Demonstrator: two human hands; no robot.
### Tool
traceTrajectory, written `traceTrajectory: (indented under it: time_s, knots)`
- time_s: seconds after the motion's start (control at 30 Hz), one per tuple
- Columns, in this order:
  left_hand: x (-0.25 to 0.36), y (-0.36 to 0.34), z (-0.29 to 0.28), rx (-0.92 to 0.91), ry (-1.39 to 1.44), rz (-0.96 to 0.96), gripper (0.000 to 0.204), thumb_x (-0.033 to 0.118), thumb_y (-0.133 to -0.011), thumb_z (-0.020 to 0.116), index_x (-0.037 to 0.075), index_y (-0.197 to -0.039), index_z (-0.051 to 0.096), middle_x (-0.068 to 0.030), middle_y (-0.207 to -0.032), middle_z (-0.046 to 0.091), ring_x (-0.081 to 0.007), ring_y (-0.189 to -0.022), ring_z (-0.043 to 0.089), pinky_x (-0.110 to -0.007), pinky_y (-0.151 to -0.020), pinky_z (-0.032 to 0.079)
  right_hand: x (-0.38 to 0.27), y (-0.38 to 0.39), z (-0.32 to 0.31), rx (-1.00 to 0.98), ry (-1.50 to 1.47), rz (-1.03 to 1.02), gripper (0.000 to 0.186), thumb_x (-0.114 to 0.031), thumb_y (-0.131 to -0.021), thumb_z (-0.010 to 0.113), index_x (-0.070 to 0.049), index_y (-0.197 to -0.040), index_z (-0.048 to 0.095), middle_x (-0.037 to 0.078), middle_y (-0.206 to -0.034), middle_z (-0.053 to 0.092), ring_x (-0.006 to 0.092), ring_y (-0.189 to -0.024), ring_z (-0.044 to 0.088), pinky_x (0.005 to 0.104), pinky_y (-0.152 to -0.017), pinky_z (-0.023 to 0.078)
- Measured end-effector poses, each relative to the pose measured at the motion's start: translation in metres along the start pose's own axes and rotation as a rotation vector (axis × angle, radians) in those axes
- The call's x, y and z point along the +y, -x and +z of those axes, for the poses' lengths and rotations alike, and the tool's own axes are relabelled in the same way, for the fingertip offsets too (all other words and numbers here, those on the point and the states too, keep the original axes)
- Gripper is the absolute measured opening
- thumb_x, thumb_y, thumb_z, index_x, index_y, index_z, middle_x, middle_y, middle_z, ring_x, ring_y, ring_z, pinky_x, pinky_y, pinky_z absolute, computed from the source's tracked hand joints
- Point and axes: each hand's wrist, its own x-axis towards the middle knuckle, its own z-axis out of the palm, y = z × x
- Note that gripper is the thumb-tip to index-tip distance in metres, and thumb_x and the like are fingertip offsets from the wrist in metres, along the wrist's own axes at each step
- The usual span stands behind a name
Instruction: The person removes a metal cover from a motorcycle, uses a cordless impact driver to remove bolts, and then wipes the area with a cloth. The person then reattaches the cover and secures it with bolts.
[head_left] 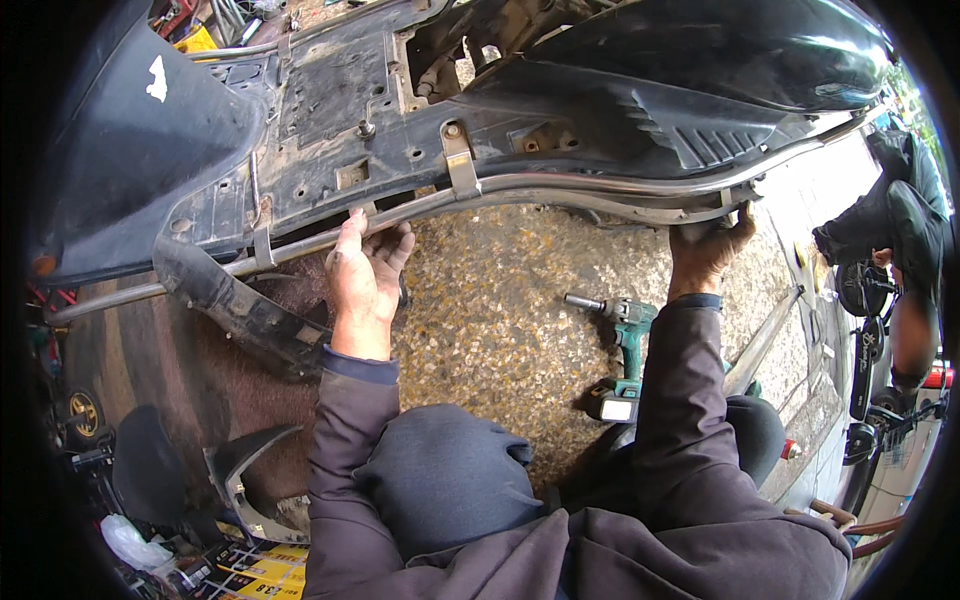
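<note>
A black scooter body lies across the top, with a bent metal side bar along its near edge. Beneath that bar runs a long dark plastic trim strip. My right hand is closed around the strip's right end, its fingers partly hidden. Palm up, my left hand reaches to the bar's underside near the footboard; its fingers are apart and I see nothing held in them. Left of it, a curved black plastic piece hangs below the bar. A metal bracket joins bar and footboard.
A teal cordless impact wrench with a socket stands on the speckled ground between my arms. A loose dark panel and yellow boxes lie at lower left. Another person is at the right, beside a small parked scooter.
</note>
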Motion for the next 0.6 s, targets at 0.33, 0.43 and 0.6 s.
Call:
traceTrajectory:
  time_s: [0.33, 0.43, 0.6]
  knots:
    - [-0.005, -0.005, -0.003, 0.021, 0.064, 0.057, 0.019, 0.018, -0.093, 0.059, 0.003, -0.105, 0.06, -0.0101, -0.102, 0.063, -0.0209, -0.094, 0.063, -0.035, -0.079, 0.059, 0.004, -0.002, 0.015, 0.004, 0.065, 0.067, 0.057, -0.058, -0.087, 0.057, -0.015, -0.124, 0.058, 0.004, -0.119, 0.063, 0.0231, -0.109, 0.057, 0.0445, -0.097, 0.045]
    - [-0.005, -0.006, -0.003, 0.031, 0.104, 0.062, 0.018, 0.016, -0.092, 0.059, 0.003, -0.104, 0.06, -0.0092, -0.101, 0.064, -0.0203, -0.095, 0.062, -0.034, -0.079, 0.059, 0.007, -0.002, 0.014, 0.025, 0.069, 0.059, 0.06, -0.061, -0.088, 0.054, -0.015, -0.127, 0.056, 0.003, -0.123, 0.06, 0.0221, -0.112, 0.055, 0.0443, -0.098, 0.045]
    - [-0.006, -0.008, -0.002, 0.039, 0.174, 0.038, 0.016, 0.016, -0.092, 0.06, 0.002, -0.101, 0.06, -0.0098, -0.099, 0.063, -0.0208, -0.092, 0.062, -0.033, -0.075, 0.06, 0.008, -0.008, 0.008, 0.094, 0.107, 0.047, 0.063, -0.065, -0.088, 0.051, -0.015, -0.126, 0.058, 0.005, -0.121, 0.062, 0.0241, -0.11, 0.057, 0.0474, -0.099, 0.044]
